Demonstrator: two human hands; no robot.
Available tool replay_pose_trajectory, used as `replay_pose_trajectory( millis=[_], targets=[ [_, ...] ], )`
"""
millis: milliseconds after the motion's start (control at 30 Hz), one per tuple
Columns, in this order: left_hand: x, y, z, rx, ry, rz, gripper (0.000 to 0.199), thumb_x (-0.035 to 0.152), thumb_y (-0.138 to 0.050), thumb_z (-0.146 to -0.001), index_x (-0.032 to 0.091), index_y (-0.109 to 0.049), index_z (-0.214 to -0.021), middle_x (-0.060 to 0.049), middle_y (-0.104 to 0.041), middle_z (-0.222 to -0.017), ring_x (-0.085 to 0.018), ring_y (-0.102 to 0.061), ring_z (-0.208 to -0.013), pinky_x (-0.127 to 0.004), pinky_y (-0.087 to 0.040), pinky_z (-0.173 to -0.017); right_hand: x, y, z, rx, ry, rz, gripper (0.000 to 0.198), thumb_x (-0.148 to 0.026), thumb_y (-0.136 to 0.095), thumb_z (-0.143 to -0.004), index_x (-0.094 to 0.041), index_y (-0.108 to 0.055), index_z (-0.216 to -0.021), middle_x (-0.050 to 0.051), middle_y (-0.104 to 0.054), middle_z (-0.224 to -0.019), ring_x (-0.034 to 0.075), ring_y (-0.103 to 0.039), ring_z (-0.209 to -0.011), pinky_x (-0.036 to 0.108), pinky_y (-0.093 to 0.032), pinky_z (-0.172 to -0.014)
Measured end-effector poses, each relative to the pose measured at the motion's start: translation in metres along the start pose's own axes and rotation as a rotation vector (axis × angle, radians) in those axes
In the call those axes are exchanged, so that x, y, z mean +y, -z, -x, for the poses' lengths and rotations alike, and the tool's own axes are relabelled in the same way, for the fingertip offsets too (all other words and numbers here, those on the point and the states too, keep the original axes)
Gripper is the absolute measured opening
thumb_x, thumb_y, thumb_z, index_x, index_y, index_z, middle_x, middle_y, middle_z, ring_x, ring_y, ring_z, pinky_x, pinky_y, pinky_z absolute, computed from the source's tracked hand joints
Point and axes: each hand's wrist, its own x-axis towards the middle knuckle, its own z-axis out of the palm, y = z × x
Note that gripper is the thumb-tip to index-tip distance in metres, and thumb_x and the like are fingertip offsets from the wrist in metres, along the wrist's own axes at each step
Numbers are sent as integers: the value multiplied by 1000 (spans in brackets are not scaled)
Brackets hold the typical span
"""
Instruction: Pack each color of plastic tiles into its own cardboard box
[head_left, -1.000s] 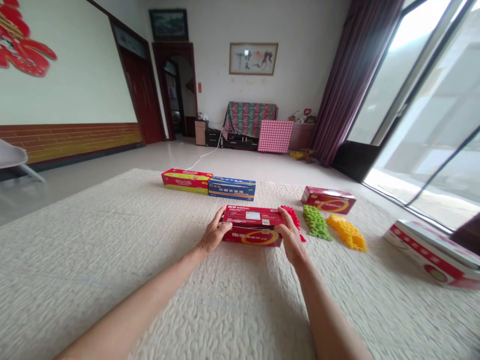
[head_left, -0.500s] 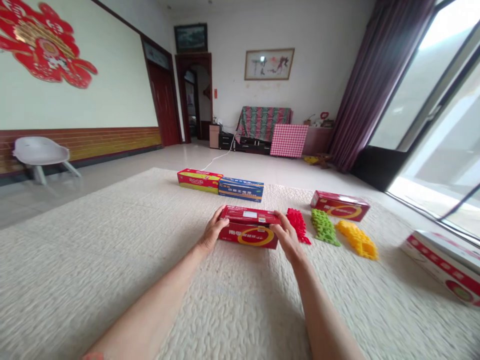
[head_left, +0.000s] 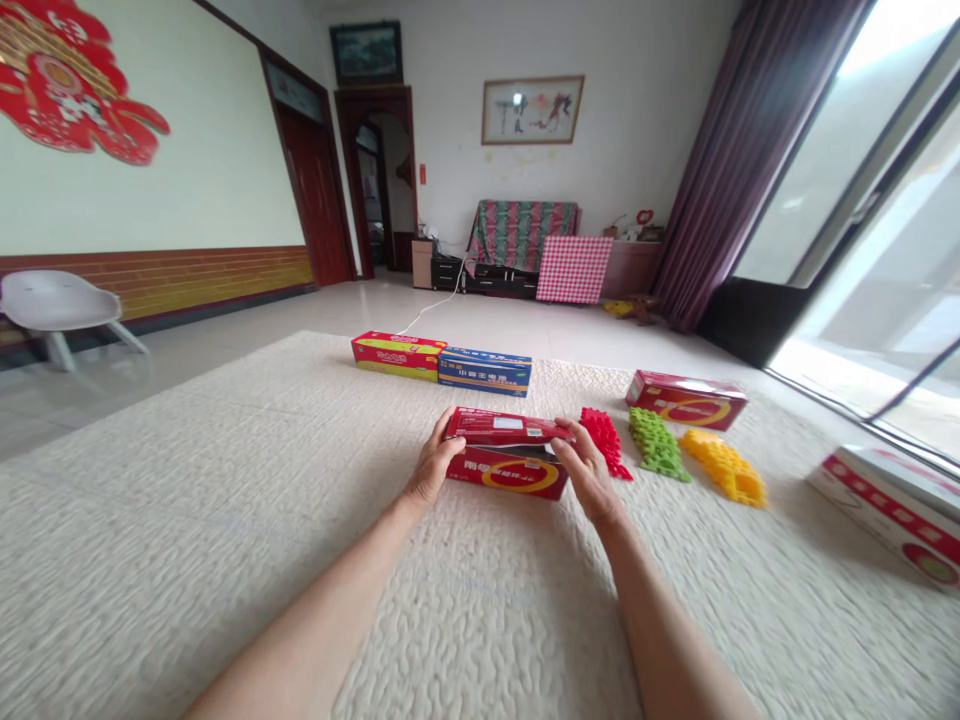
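Note:
A red cardboard box (head_left: 504,478) with a yellow ring printed on its front stands on the cream quilted mat (head_left: 450,610) before me. My left hand (head_left: 433,468) is wrapped round its left end, thumb on the front face. My right hand (head_left: 590,472) grips the right end near the top edge, its thumb by the lid. The lid is slightly raised along the front, with a dark gap at the right. To the right of the box lie a red (head_left: 604,442), a green (head_left: 658,443) and a yellow bumpy plastic piece (head_left: 724,467).
Further off stand a red-and-yellow box (head_left: 397,357) and a blue box (head_left: 484,372), end to end. Another red box (head_left: 686,400) stands behind the plastic pieces. A white-and-red box (head_left: 889,512) is at the far right. A pale chair (head_left: 60,302) stands left.
The front edge of the box's lid has come up, opening a gap near my right hand. Both hands remain on the box. The whole view has shifted slightly.

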Motion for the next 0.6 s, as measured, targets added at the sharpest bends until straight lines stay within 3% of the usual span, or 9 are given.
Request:
replay_pose_trajectory(
  millis=[133,300,467,600],
  targets=[
    [8,-11,6,-33,-31,-97,65,33,-54,-80,21,-38,-141,-5,-56,-133,-25,-50,-122,-40,-36,-105,-3,6,0,166,113,118,47,-55,-59,-77,-20,-59,-110,9,-61,-114,26,-55,-106,39,-44,-89],
    [21,-30,17,-197,-65,-162,68,24,-58,-75,23,-39,-141,-7,-54,-132,-28,-49,-121,-41,-41,-100,-14,31,8,246,75,139,43,-59,-50,-81,-20,-62,-96,4,-64,-89,21,-56,-83,33,-44,-75],
    [25,-37,28,-185,21,-135,70,27,-62,-72,25,-41,-139,-9,-50,-135,-29,-47,-123,-42,-44,-97,-24,50,15,208,38,134,41,-61,-53,-78,-21,-61,-80,-1,-61,-72,18,-54,-71,29,-41,-65],
    [25,-38,35,-137,68,-167,75,27,-68,-68,25,-41,-139,-10,-47,-138,-31,-44,-125,-42,-41,-100,-34,61,3,120,-62,133,46,-64,-54,-74,-20,-66,-79,1,-64,-68,20,-57,-66,30,-43,-59]
  ],
)
